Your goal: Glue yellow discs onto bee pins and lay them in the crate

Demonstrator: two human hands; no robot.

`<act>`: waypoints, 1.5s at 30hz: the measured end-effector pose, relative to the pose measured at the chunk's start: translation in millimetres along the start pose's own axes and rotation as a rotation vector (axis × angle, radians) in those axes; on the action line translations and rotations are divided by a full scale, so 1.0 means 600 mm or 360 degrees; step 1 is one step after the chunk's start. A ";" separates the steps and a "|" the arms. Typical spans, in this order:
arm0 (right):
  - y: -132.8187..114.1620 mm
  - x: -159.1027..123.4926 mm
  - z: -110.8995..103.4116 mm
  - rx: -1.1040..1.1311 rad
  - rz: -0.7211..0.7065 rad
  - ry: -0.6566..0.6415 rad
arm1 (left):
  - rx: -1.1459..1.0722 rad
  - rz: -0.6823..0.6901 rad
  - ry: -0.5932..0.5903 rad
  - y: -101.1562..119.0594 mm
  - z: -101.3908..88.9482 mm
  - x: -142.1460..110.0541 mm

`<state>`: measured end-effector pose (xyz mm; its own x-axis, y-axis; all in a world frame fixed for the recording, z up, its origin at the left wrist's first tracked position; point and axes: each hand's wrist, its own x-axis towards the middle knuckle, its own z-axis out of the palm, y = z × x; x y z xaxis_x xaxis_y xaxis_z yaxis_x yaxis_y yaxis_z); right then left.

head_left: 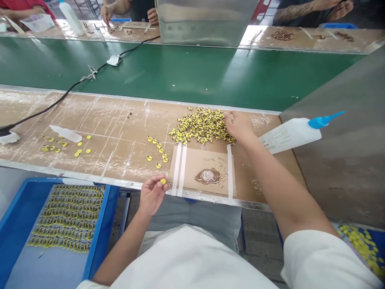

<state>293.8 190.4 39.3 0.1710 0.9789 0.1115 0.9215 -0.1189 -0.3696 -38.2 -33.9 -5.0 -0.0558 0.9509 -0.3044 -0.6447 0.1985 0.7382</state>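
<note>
Between thumb and fingers of my left hand point(154, 193) is a small yellow disc point(163, 181), held above the front edge of the bench. My right hand point(239, 126) reaches to the right end of a heap of small yellow-and-black pieces point(203, 126); its fingertips touch the heap, and whether they grip a piece is hidden. A taped cardboard sheet point(192, 176) lies between my hands, with a puddle of clear glue-like liquid point(208, 176) on it. Left of the sheet are several yellow discs with dark tips point(161, 150).
A white bottle with a blue nozzle point(290, 134) leans beside my right forearm. A blue tray point(112, 200) at lower left holds rows of yellow-and-black pieces. A black cable point(69, 90) crosses the green belt point(186, 74). Co-workers' hands point(108, 14) are at the far bench.
</note>
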 end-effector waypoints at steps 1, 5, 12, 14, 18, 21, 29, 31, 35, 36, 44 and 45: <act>-0.010 0.005 -0.002 0.0017 -0.0059 0.0037 | -0.0004 0.0003 0.0004 0.000 0.000 0.000; -0.069 0.049 0.012 0.0183 -0.0397 -0.0025 | -0.0039 0.0009 -0.0003 0.000 0.001 -0.002; -0.168 0.141 0.080 -0.0089 -0.0552 -0.0359 | -0.0109 0.0043 -0.0046 -0.001 0.004 -0.004; -0.181 0.155 0.092 -0.0137 -0.0532 -0.0408 | -0.0125 0.0062 -0.0057 -0.002 0.003 -0.005; -0.187 0.170 0.105 -0.0171 -0.0540 -0.0457 | -0.0147 0.0067 -0.0078 -0.005 0.002 -0.005; -0.187 0.175 0.108 -0.0172 -0.0525 -0.0510 | -0.0150 0.0042 -0.0069 -0.003 0.003 -0.006; -0.195 0.158 0.092 -0.0042 -0.0502 -0.0474 | -0.0151 0.0031 -0.0061 -0.003 0.003 -0.009; -0.194 0.149 0.085 0.0007 -0.0489 -0.0383 | -0.0144 0.0029 -0.0040 -0.003 0.005 -0.010; -0.182 0.119 0.066 0.0542 -0.0372 -0.0200 | -0.0179 0.0033 -0.0010 -0.002 0.015 -0.014; -0.178 0.106 0.060 0.0840 -0.0311 -0.0170 | -0.0202 0.0031 -0.0005 -0.002 0.018 -0.015; -0.102 -0.091 -0.025 0.2276 0.0009 -0.0122 | -0.0339 -0.0085 -0.0110 -0.019 0.049 -0.025; -0.090 -0.121 -0.032 0.2352 0.0095 -0.0080 | -0.0330 -0.0103 -0.0146 -0.022 0.055 -0.025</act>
<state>238.1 122.6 69.1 0.1548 0.9870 0.0426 -0.2739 0.0843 -0.9580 -3.8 -42.9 9.3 0.0541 0.9572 -0.2842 -0.7882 0.2157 0.5764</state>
